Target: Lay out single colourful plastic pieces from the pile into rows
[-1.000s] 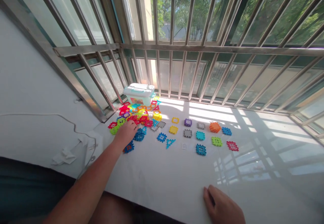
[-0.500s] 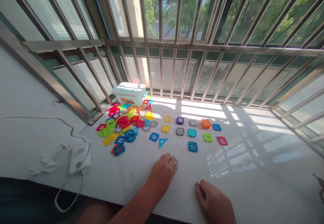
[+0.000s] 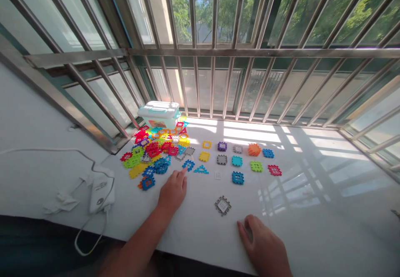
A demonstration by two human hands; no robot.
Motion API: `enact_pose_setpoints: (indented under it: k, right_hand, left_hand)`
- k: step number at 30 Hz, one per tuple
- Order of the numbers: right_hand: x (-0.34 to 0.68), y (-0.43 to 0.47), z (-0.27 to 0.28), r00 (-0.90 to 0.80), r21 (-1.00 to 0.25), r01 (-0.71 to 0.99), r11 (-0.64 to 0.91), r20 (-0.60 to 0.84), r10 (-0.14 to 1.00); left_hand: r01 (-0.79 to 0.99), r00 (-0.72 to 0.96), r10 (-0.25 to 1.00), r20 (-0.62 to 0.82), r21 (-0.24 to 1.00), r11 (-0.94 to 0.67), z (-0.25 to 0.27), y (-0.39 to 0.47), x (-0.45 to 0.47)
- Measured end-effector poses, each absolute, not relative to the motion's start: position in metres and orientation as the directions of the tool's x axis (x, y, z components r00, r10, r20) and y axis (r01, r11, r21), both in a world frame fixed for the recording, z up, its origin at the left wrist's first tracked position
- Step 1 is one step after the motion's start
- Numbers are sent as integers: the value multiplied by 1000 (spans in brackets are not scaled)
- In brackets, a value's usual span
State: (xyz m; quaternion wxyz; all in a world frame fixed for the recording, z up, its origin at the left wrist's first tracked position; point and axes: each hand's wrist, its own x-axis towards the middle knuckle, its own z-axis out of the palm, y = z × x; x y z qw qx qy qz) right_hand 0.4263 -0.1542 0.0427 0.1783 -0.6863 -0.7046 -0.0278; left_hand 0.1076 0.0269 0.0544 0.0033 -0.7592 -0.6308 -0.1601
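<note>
My left hand [image 3: 173, 189] reaches forward with its fingers stretched out, the fingertips at the near edge of a blue square building tile [image 3: 188, 165]. To the right of that tile lies a light-blue triangular tile [image 3: 201, 169]. My right hand [image 3: 265, 245] rests on the table near the front edge, loosely curled, thumb apart from the index finger; I see nothing in it. Between the hands, a little farther off, a grey square frame tile [image 3: 223, 205] lies flat, turned cornerwise. A small white tile [image 3: 218, 176] and a blue window tile [image 3: 238, 178] lie beyond it.
A heap of coloured tiles [image 3: 153, 149] lies at left before a lidded plastic box [image 3: 159, 114]. Loose rows hold yellow, purple, orange, green [image 3: 256, 166] and red [image 3: 274, 170] tiles. A white power strip [image 3: 101, 191] with cable lies left. Metal bars [image 3: 231, 53] border the back.
My left hand has let go of the grey frame tile, which now lies on the table, and moved left and forward to the blue square tile. The light-blue triangle has turned. My right hand has barely moved.
</note>
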Motion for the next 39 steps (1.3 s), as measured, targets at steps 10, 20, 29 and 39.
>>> enact_pose_setpoints:
  k: [10,20,29,39]
  right_hand:
    - [418,-140,47,-61,-275,950,148,301,952]
    - [409,-118,56,-184,-374,878,299,314,931]
    - [411,-115,58,-203,-423,857,295,248,947]
    - [416,-113,58,-165,-500,829,251,211,963]
  left_hand:
    - [973,17,959,282,217,-81,54,47,122]
    - [813,434,766,475,160,-560,51,52,124]
    - [740,550,765,334,229,-632,53,54,125]
    - [953,114,947,300,238,-190,54,67,130]
